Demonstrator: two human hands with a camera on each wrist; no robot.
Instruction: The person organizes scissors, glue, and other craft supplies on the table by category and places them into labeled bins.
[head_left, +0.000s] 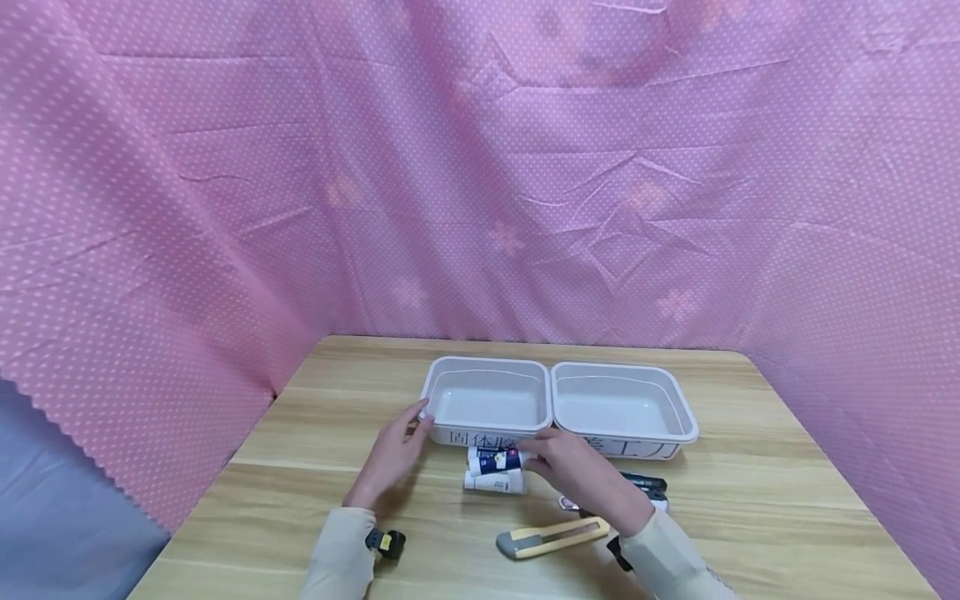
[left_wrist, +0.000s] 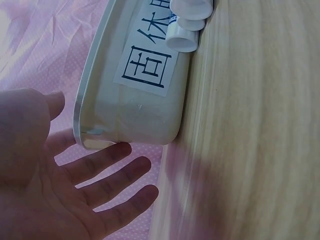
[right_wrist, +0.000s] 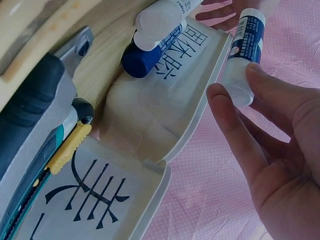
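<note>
While your right hand point(head_left: 572, 468) pinches a glue stick point(right_wrist: 245, 47), your left hand point(head_left: 392, 457), fingers apart, touches a white box point(head_left: 487, 362) at its eight o'clock corner.

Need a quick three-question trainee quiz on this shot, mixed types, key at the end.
1. What does the person's right grip hold?
2. True or false: the yellow-and-gray cutter lies inside a tray.
3. Fill in, going by the head view: the person's left grip is nearest the ___ tray.

Key:
1. A blue-and-white glue stick.
2. False: the yellow-and-gray cutter lies on the table.
3. Left: it is at the outer end of the left tray.
</note>
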